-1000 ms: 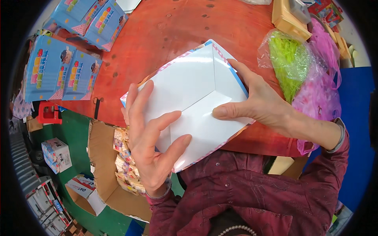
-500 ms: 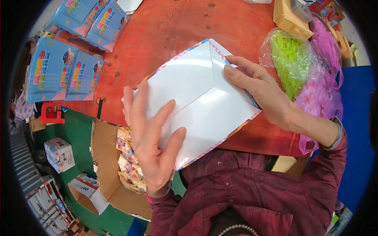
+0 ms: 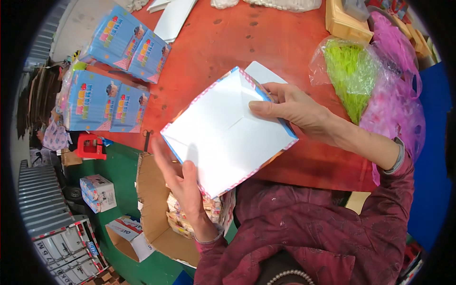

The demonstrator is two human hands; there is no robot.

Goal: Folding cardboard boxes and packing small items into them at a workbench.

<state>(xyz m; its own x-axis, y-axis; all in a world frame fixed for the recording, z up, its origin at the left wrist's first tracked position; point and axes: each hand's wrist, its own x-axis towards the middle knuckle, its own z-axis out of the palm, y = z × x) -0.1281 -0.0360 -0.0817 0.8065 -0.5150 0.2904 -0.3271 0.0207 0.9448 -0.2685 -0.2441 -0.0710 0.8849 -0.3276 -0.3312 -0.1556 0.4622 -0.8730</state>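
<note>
A cardboard box [image 3: 223, 128] with a plain white inside, blue outer sides and pink-checked edges is tilted in front of me above the table. My right hand [image 3: 289, 107] grips its right wall, thumb over the edge on the white side and fingers behind. A white flap [image 3: 263, 73] sticks out behind that hand. At the lower left edge, my left hand [image 3: 183, 183] has its fingers stretched apart. Its thumb lies over the white side, and part of the hand may touch the outer edge.
Blue printed boxes [image 3: 90, 102] stand at the left of the red table [image 3: 223, 42]. White sheets [image 3: 175, 21] lie at the back. Bright green strips in a clear bag [image 3: 349, 78] and pink plastic bags [image 3: 394, 114] are at right. Below left, an open carton [image 3: 154, 199] holds small packs.
The white inner panels now lie deeper and flatter inside the box. My left hand has drawn back from them to the lower left edge, while my right hand keeps its grip.
</note>
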